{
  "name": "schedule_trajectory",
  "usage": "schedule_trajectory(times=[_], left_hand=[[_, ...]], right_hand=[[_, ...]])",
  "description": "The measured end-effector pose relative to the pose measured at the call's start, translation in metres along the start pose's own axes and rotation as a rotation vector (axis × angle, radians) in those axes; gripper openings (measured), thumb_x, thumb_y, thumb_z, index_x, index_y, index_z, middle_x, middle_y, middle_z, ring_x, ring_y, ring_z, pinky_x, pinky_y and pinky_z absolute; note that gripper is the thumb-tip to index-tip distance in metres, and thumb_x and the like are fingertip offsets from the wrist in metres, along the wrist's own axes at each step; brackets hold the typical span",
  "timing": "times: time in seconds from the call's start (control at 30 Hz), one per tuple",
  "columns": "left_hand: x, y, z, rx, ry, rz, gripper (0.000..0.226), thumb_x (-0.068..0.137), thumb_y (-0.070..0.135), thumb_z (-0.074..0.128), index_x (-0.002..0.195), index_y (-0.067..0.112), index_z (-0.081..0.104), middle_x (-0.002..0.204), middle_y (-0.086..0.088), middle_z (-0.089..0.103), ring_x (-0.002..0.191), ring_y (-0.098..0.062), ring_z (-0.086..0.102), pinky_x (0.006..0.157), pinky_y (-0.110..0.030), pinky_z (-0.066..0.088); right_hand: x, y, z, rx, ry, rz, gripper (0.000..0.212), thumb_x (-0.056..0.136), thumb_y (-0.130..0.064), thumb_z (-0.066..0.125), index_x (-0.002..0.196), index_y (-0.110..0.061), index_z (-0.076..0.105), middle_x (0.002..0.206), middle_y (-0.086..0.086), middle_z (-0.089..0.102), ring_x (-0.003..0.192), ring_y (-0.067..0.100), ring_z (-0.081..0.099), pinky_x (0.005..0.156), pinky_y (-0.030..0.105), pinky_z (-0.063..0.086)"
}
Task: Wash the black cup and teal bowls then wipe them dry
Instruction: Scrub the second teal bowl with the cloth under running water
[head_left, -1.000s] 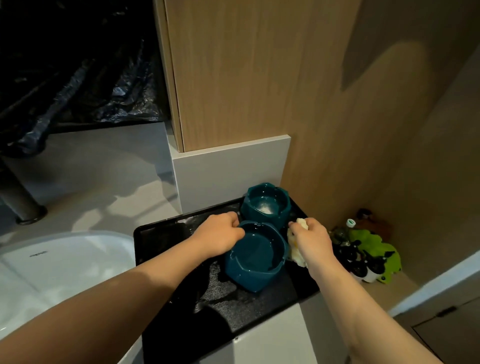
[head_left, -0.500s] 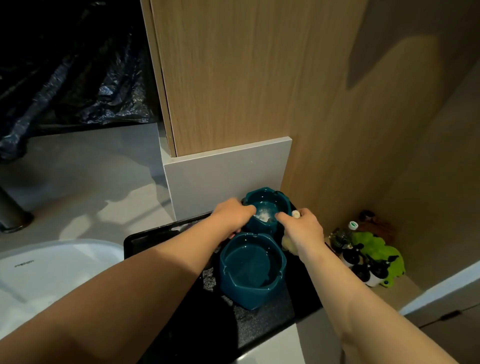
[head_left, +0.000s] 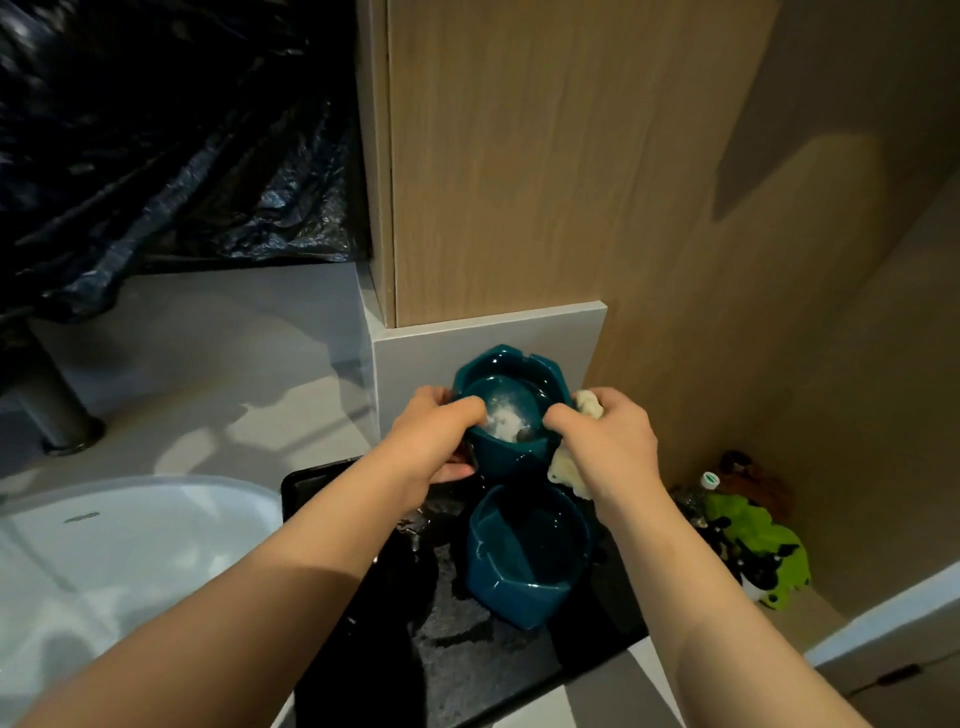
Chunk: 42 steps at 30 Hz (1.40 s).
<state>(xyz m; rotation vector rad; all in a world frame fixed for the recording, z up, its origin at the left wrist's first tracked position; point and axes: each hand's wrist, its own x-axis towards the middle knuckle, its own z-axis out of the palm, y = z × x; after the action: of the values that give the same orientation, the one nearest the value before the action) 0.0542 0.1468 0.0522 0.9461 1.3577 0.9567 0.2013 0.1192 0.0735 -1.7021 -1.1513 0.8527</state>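
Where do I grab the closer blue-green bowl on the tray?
Take the near teal bowl by its rim from above, on the side nearest you. It stands upright on the black tray with its mouth open, so a thumb goes inside and fingers outside. The left hand, right hand and far teal bowl crowd the far side.

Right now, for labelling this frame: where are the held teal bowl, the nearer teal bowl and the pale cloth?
held teal bowl (head_left: 506, 413), head view, inner floor.
nearer teal bowl (head_left: 527, 540), head view, inner floor.
pale cloth (head_left: 563, 467), head view, lower hanging fold.
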Motion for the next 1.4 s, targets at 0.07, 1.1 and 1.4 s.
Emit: schedule_trajectory(times=[0.07, 1.1, 1.4], left_hand=[[-0.019, 0.006, -0.018, -0.084, 0.010, 0.049, 0.040, 0.084, 0.015, 0.054, 0.122, 0.018, 0.044, 0.113, -0.006, 0.058, 0.088, -0.018, 0.061, 0.060, -0.028, 0.052], [-0.096, -0.144, -0.323, -0.364, 0.429, -0.199, 0.036, 0.084, 0.011, 0.058, 0.118, 0.007, 0.047, 0.109, -0.019, 0.057, 0.097, -0.034, 0.062, 0.068, -0.044, 0.059], [-0.065, -0.159, -0.325, -0.384, 0.398, -0.294, 0.016, 0.085, 0.000, 0.052, 0.095, 0.011, 0.058, 0.094, -0.013, 0.058, 0.085, -0.029, 0.060, 0.063, -0.040, 0.057]], right_hand=[[-0.015, -0.018, 0.008, 0.030, -0.020, -0.045, 0.017, 0.074, -0.020, 0.066, 0.091, -0.018, 0.061, 0.082, -0.001, 0.062, 0.080, 0.018, 0.058, 0.072, 0.036, 0.049], [-0.149, 0.007, 0.303, 0.046, -0.567, 0.323, 0.023, 0.090, -0.016, 0.051, 0.111, -0.013, 0.042, 0.067, 0.005, 0.051, 0.053, 0.023, 0.047, 0.048, 0.024, 0.035], [-0.116, 0.027, 0.336, 0.044, -0.458, 0.116, 0.018, 0.084, -0.024, 0.055, 0.092, -0.014, 0.043, 0.075, 0.010, 0.052, 0.059, 0.020, 0.045, 0.057, 0.027, 0.037]])
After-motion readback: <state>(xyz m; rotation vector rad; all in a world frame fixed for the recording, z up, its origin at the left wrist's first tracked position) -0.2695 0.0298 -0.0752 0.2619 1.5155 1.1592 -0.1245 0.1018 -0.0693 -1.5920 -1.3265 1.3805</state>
